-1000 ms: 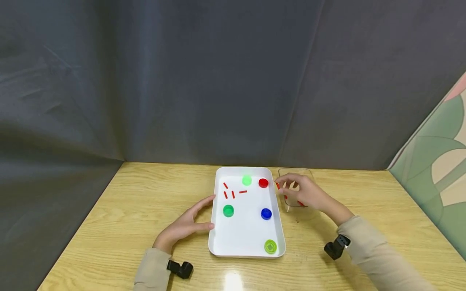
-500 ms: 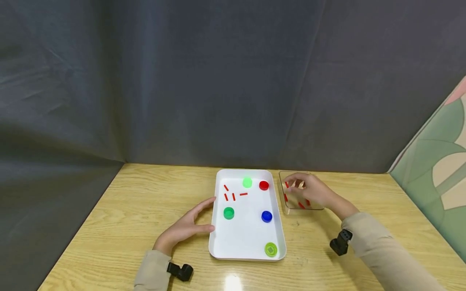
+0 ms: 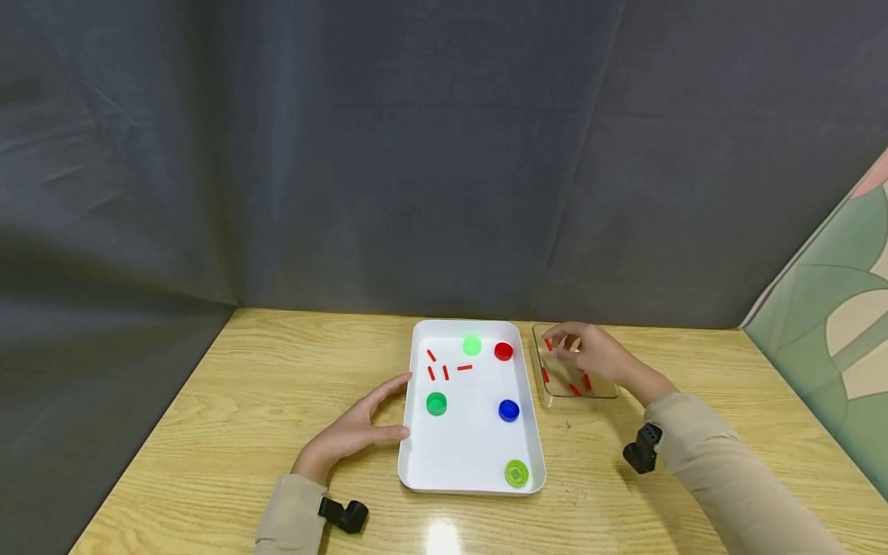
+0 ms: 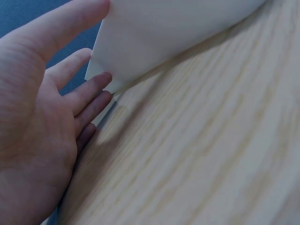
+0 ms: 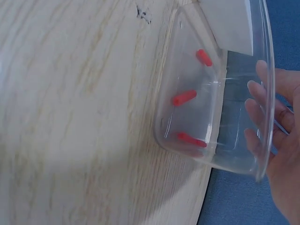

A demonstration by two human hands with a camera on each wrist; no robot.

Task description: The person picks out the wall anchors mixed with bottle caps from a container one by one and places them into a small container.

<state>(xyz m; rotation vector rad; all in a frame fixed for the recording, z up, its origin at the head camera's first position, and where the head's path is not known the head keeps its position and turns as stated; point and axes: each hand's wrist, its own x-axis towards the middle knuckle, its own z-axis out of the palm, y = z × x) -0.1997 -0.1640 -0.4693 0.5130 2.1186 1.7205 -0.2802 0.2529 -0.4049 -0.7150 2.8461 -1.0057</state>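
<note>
My left hand (image 3: 357, 425) lies along the left side of a shallow white tray (image 3: 472, 481). Its thumb and fingers are extended and touch the outer wall; the left wrist view shows the fingertips against the white side (image 4: 140, 42). Over the clear plastic box (image 3: 579, 397), my right hand (image 3: 590, 353) pinches a small red stick (image 3: 549, 344) at its fingertips. That stick is hidden in the right wrist view. Other red sticks (image 3: 575, 390) lie on the box floor, one of them a red stick (image 5: 185, 97) near the box's middle.
Inside the tray sit a light green cap (image 3: 472, 345), a red cap (image 3: 503, 351), a green cap (image 3: 436, 404), a blue cap (image 3: 509, 411) and a yellow-green cap (image 3: 516, 473). Several red sticks (image 3: 446, 373) lie at its upper left. A dark curtain (image 3: 416, 169) hangs behind the wooden table.
My right hand has moved right with the red stick, from the box's left edge to over the box. My left hand has stayed at the tray's side.
</note>
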